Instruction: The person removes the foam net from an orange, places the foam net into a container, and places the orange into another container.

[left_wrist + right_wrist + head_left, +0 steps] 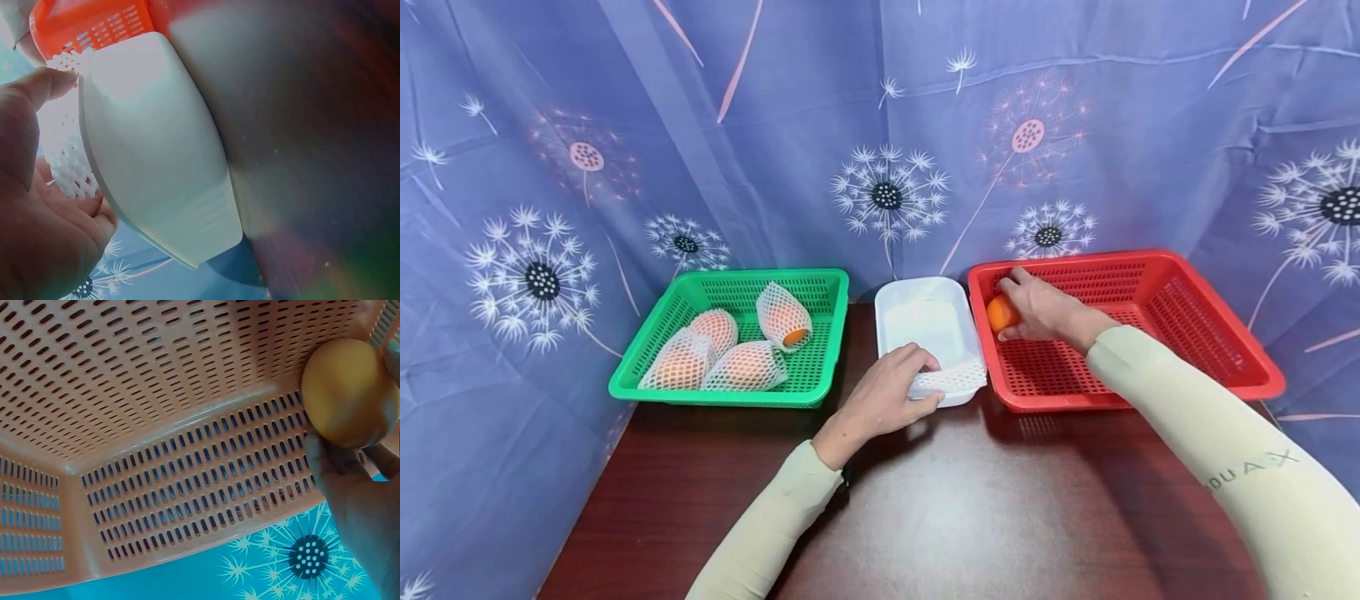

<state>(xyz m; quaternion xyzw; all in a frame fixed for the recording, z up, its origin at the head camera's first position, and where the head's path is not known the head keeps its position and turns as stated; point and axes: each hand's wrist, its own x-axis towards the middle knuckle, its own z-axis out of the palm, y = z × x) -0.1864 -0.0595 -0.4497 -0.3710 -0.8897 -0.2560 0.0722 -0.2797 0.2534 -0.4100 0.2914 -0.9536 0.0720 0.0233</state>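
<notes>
At the left end of the red basket (1075, 400), my right hand (1045, 310) grips a bare orange (1002, 314). The right wrist view has the orange (347, 394) near the basket's corner, with fingers (322, 459) curled against it. My left hand (887, 392) holds a white foam net sleeve (955, 377) over the front of a white plastic tub (925, 286). From the left wrist, the thumb (53, 84) lies against the net (65, 147), and the other fingers are partly hidden behind it. No fruit shows in this net.
To the left stands a green basket (722, 398) with several oranges in foam nets (745, 367). The tub sits between the two baskets on a dark wooden table (970, 500). A blue dandelion-print curtain (775, 167) hangs close behind them.
</notes>
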